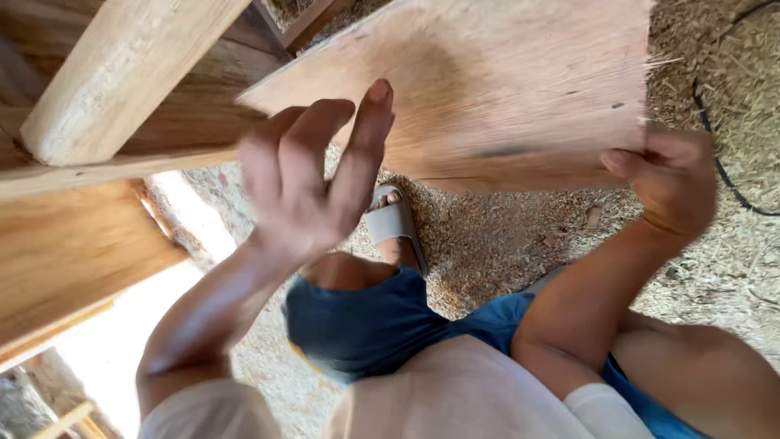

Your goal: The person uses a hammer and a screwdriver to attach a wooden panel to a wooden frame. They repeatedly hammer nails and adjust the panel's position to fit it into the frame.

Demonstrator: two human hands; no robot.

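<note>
1. From my feed, the plywood sheet [504, 89] fills the upper middle and upper right of the frame. Its long axis runs roughly left to right, tilted slightly, with its lower edge crossing the middle of the picture.
2. My right hand [670, 183] sits at the sheet's lower right corner, fingers curled over the edge and clamped on it. This is the hand nearer the board, and it is in contact.
3. My left hand [313, 175] is in the centre-left, blurred, with fingers spread and extended and nothing in it. The fingertips overlap the sheet's lower left edge in the picture; I cannot tell whether they touch it or hover just in front of it.
4. So the board lies up and to the right of the left hand, and directly above the right.
5. Below the sheet, the ground [504, 244] is covered in sawdust and wood shavings. A foot in a grey slide sandal [392, 221] stands on it at centre.
6. Heavy timber beams [106, 81] occupy the upper left, close beside the sheet's left end.
7. A black cable [715, 154] loops along the right edge.
</note>
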